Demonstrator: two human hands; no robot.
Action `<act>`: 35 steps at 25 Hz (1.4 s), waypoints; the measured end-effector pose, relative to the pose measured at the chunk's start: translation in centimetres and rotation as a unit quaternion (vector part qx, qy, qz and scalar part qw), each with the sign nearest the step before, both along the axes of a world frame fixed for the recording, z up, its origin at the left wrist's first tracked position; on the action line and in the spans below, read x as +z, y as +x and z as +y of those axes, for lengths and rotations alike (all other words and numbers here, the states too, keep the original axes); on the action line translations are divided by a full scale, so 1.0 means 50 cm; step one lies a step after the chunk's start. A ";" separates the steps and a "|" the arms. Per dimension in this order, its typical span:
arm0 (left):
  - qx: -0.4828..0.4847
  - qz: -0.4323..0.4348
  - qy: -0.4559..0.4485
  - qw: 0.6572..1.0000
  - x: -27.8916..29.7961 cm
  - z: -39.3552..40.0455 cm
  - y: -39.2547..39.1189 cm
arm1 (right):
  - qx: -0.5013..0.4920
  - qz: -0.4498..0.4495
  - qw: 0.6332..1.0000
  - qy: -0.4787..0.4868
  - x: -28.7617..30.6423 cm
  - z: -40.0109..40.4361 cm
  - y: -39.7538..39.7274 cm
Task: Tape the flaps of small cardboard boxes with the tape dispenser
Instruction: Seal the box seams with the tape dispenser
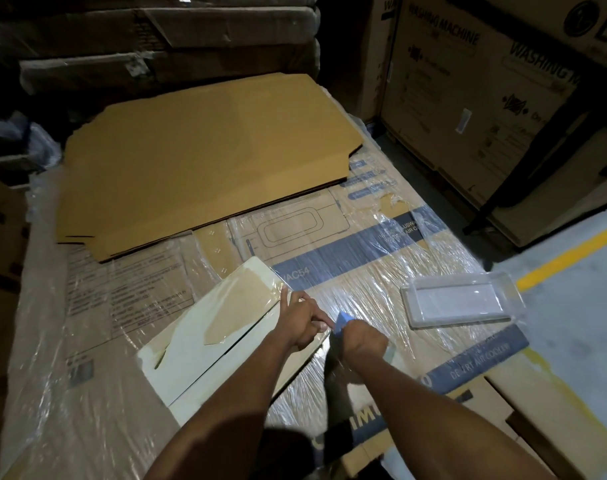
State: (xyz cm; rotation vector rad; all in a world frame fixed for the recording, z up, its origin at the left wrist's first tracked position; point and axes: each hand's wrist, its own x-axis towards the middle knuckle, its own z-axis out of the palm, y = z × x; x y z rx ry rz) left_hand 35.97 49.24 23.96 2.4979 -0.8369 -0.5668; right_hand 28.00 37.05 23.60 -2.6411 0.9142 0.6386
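A small pale cardboard box [226, 327] lies on a plastic-wrapped carton, its two top flaps closed with a dark seam between them and brown tape patches on the left flap. My left hand [305, 323] presses on the box's right edge, fingers spread and index finger stretched toward the blue tape dispenser [342, 322]. My right hand [364, 341] grips the dispenser just off the box's right edge; most of the dispenser is hidden under the hand.
A clear plastic tray [461, 303] lies to the right of my hands. A stack of flat brown cardboard sheets [208, 161] covers the far half of the wrapped carton [381, 258]. Large washing machine cartons [468, 98] stand at the back right. Grey floor with a yellow line [568, 251] is at right.
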 end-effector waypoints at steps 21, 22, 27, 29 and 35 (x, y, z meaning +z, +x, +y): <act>0.034 -0.118 0.025 0.992 0.006 0.083 0.113 | -0.021 -0.189 0.963 0.189 0.037 0.057 0.057; 0.041 -0.118 0.083 0.989 0.009 0.091 0.132 | 0.004 -0.170 0.970 0.171 0.041 0.070 0.053; 0.048 -0.038 0.107 0.992 0.027 0.078 0.203 | -0.029 -0.174 0.972 0.157 0.041 0.068 0.037; 0.043 -0.049 0.127 0.990 0.034 0.080 0.211 | -0.045 -0.160 0.975 0.149 0.049 0.071 0.038; 0.047 -0.068 0.174 0.981 0.026 0.088 0.201 | -0.067 -0.118 0.978 0.159 0.038 0.086 0.033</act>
